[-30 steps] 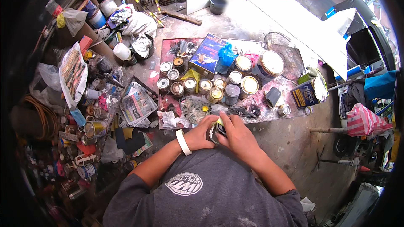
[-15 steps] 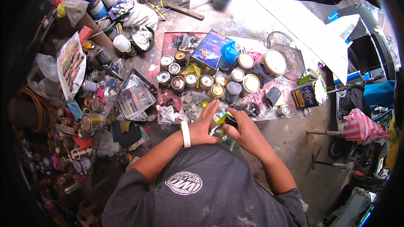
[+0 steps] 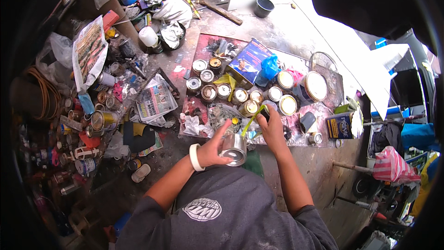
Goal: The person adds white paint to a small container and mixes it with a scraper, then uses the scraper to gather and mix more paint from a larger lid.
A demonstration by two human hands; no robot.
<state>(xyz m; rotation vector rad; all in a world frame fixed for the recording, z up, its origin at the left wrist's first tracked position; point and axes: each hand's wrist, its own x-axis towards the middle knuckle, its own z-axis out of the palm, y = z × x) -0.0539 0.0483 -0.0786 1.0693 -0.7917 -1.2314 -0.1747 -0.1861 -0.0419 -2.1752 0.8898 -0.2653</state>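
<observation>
The left hand (image 3: 213, 148) is gripping a small silver tin (image 3: 234, 148), tipped on its side, while the right hand (image 3: 272, 127) is pinching a yellow-green stick (image 3: 252, 119) reaching into it; paint risks dripping onto the green mat (image 3: 253, 163) just beneath, the tin being tilted

Metal tin and stirring stick over the cluttered floor

A small silver tin can (image 3: 233, 149) is held tilted, its side turned upward. A thin yellow-green stick (image 3: 253, 119) is set slanting into its mouth, the upper end raised to the right.
</observation>
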